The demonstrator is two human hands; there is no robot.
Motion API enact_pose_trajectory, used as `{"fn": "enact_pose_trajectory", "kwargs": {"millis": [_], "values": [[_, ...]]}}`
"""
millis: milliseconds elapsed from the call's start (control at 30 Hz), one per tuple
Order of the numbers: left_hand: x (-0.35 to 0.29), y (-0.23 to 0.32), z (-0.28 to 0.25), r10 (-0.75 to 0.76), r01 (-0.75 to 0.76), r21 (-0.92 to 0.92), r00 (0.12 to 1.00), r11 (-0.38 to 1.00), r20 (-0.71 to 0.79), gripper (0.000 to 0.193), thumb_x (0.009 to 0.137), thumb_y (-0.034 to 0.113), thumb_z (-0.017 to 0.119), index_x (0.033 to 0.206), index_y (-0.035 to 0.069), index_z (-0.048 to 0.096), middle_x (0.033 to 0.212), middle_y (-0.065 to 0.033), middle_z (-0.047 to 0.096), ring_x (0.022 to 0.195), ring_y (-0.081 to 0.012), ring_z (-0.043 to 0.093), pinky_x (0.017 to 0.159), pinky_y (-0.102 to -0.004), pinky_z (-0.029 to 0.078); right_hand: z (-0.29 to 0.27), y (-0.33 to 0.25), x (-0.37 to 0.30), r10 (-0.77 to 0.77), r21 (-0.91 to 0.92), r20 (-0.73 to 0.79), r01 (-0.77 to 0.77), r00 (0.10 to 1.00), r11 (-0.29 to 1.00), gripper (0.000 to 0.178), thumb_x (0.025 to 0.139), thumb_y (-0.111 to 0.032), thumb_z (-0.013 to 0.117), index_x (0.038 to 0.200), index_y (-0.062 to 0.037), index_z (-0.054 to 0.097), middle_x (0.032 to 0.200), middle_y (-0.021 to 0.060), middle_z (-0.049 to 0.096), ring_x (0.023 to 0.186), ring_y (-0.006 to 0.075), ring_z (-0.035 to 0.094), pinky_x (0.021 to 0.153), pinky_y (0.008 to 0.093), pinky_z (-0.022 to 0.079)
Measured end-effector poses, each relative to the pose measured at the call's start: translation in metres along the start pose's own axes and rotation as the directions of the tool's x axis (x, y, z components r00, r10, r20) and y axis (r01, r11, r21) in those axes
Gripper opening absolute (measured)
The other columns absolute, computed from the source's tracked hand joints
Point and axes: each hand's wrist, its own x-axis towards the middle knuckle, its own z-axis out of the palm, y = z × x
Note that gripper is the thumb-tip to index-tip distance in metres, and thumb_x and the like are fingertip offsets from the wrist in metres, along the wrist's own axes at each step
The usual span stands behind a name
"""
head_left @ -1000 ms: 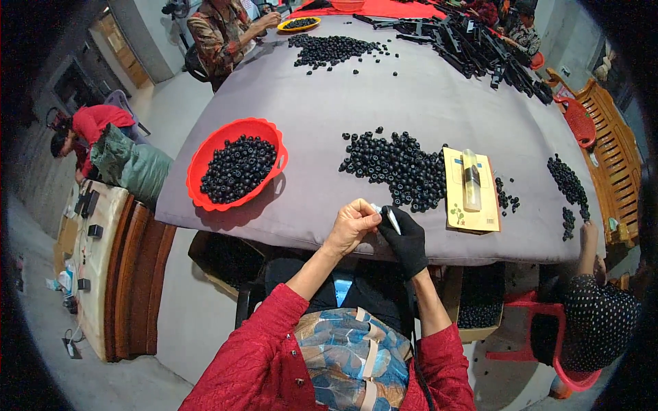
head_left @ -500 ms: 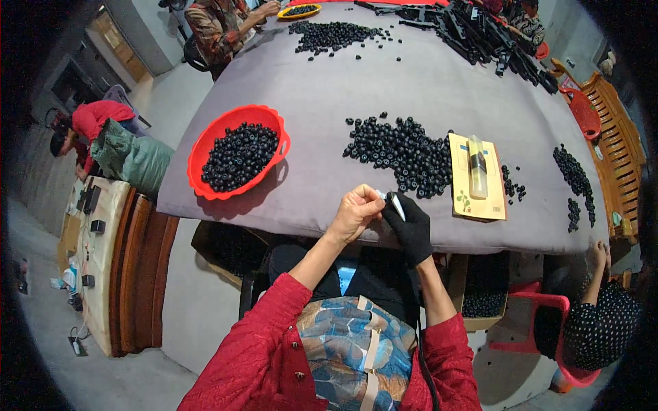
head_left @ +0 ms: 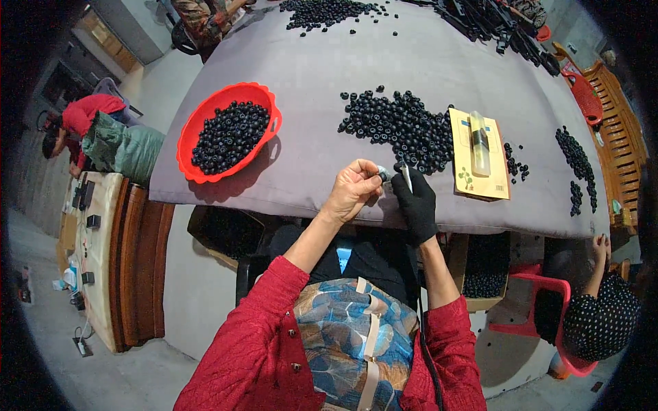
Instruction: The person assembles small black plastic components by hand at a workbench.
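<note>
My left hand (head_left: 352, 193), bare, is closed in a pinch just over the table's near edge. Between its fingertips sits a small dark round piece (head_left: 382, 175), partly hidden. Close beside it, my right hand (head_left: 416, 209) wears a black glove and is closed around a thin silver blade-like tool (head_left: 407, 179). The tool's exact kind is unclear. Beyond both hands lies a heap of small black round parts (head_left: 397, 127), several with a ring-shaped face. To the left, a red plastic basket (head_left: 188, 140) holds more of these parts.
On the grey-covered table (head_left: 308, 137), a yellow booklet (head_left: 497, 175) carries a clear tube (head_left: 478, 144). More parts (head_left: 576, 161) lie at the right edge; black strips (head_left: 493, 27) pile up far right. Boxes of parts (head_left: 483, 284) stand below. A co-worker (head_left: 603, 315) sits at right.
The whole view has shifted, so the table sits slightly higher in the picture. My hands remain close together, now slightly farther apart, and the dark piece shows more clearly at my left fingertips.
</note>
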Motion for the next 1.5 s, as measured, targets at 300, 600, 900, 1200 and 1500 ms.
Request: {"fn": "enact_pose_trajectory", "kwargs": {"millis": [300,600,900,1200,1500], "values": [[0.001,0.001,0.005,0.016,-0.017,0.082,1.000,0.996,0.012,0.016,0.077,0.000,0.061,0.090,0.003,0.053,0.083,-0.0050,0.059,0.068,-0.0111,0.057,0.062,-0.0213,0.049,0.005,-0.013,0.004,0.034,-0.078,0.105,-0.025,0.994,0.997,0.028,0.080,-0.024,0.061,0.098,-0.0021,0.058,0.087,0.0079,0.062,0.076,0.0124,0.057,0.067,0.0262,0.045],[-0.003,0.006,0.009,-0.021,0.024,0.086,0.999,0.996,-0.035,0.015,0.077,-0.001,0.061,0.090,0.002,0.054,0.079,-0.0041,0.057,0.066,-0.0117,0.058,0.060,-0.0208,0.049,0.004,-0.007,0.004,0.066,-0.016,0.100,-0.064,0.993,0.998,0.021,0.084,-0.018,0.056,0.097,-0.0020,0.058,0.076,0.0019,0.057,0.068,0.0091,0.050,0.060,0.0237,0.041],[-0.016,0.050,0.013,0.317,-0.147,0.572,0.925,0.807,-0.208,0.015,0.075,-0.001,0.061,0.089,0.002,0.056,0.076,-0.0042,0.060,0.059,-0.0089,0.055,0.055,-0.0211,0.047,0.002,-0.002,0.000,0.187,0.032,0.064,-0.189,0.980,0.981,0.025,0.081,-0.014,0.058,0.103,-0.0025,0.059,0.090,0.0066,0.062,0.079,0.0113,0.056,0.069,0.0252,0.045],[-0.028,0.218,-0.010,0.780,0.007,0.996,0.621,0.092,-0.076,0.016,0.082,0.015,0.057,0.089,0.001,0.062,0.072,-0.0016,0.061,0.061,-0.0073,0.053,0.054,-0.0224,0.042,0.004,0.003,0.003,-0.123,-0.136,0.065,0.131,0.990,0.982,0.025,0.079,-0.015,0.060,0.101,-0.0015,0.058,0.095,0.0136,0.062,0.087,0.0217,0.060,0.074,0.0294,0.046],[0.017,0.124,-0.003,0.518,-0.081,0.987,0.843,-0.140,0.143,0.011,0.074,0.008,0.058,0.082,0.002,0.062,0.082,-0.0131,0.062,0.076,-0.0252,0.060,0.068,-0.0328,0.047,0.003,-0.009,-0.002,-0.050,-0.134,0.042,0.055,0.998,0.989,0.025,0.079,-0.016,0.059,0.101,-0.0019,0.058,0.090,0.0114,0.063,0.080,0.0181,0.061,0.070,0.0284,0.047]]}}
